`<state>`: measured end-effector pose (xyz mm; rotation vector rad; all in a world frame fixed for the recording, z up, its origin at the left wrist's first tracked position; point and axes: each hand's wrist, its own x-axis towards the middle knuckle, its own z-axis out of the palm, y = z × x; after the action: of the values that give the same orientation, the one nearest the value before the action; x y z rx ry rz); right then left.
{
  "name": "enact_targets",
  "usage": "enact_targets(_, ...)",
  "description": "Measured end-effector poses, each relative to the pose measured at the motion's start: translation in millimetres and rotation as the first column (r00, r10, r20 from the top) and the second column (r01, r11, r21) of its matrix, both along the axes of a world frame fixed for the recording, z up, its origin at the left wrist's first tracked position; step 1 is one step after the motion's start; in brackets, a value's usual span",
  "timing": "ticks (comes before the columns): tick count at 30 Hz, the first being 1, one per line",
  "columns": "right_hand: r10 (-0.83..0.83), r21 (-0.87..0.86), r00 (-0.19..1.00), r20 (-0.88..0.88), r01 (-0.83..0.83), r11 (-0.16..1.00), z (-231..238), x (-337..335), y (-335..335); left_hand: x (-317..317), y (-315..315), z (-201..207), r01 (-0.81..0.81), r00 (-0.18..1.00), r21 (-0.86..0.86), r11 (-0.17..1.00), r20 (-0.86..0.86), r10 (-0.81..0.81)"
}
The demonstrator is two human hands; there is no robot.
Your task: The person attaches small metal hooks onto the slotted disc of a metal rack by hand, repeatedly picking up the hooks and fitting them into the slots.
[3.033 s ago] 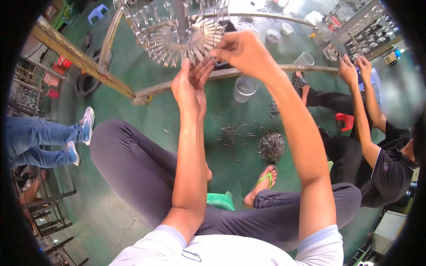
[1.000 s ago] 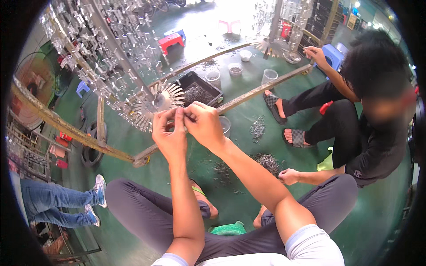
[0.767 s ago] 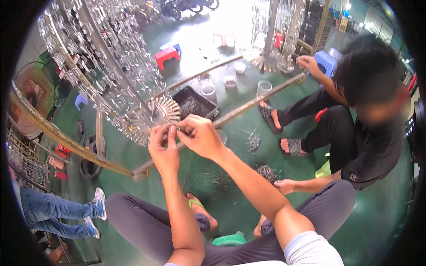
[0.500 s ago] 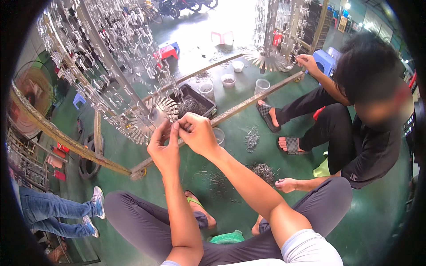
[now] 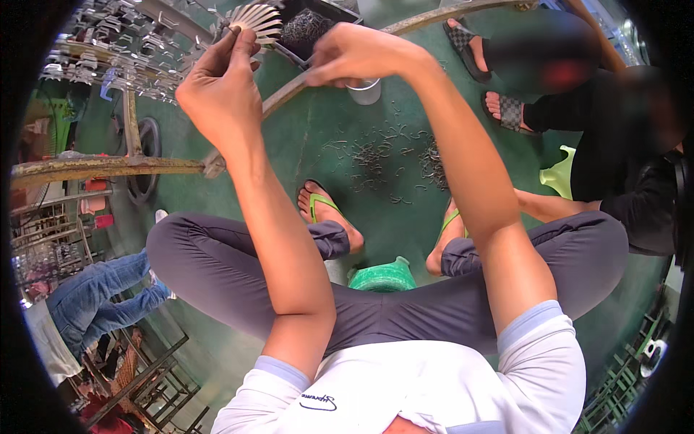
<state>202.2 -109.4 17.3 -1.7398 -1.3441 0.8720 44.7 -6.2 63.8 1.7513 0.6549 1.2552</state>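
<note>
**Both hands up at the metal fan piece**

Your left hand (image 5: 220, 94) pinches the silver fan-shaped metal piece (image 5: 256, 20) by its lower edge. Just right of that piece, your right hand (image 5: 354, 54) is curled closed; what it grips is hidden. Below, small metal bits (image 5: 383, 155) scatter the green floor (image 5: 325, 137).

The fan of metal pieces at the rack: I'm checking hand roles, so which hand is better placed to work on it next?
Probably the left hand: its fingertips already touch the fan of metal pieces. The right hand is closed just beside it, above the rusty bar.
</note>
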Motion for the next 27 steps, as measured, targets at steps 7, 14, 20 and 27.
enact_targets(7, -0.122, -0.435, 0.856, 0.502, 0.372, 0.82, -175.9, 19.7, -34.8, -12.5, -6.4, 2.8, -0.03, 1.0, -0.028, 0.999, -0.007, 0.03)
enact_targets(14, -0.097, -0.376, 0.91, 0.404, 0.262, 0.889, -288.3, -16.6, -63.9, -10.4, 6.7, -1.3, 0.033, 0.999, -0.076, 0.997, 0.012, -0.032)
enact_targets(20, -0.259, -0.363, 0.841, 0.475, 0.455, 0.813, -293.9, -36.2, -55.9, -3.0, 5.0, 3.2, 0.045, 0.997, -0.113, 0.993, 0.067, -0.038)
enact_targets(27, -0.312, -0.404, 0.832, 0.459, 0.508, 0.76, -285.1, -48.3, -33.7, -30.9, 21.0, -6.2, -0.012, 1.0, -0.11, 0.994, -0.027, 0.009)
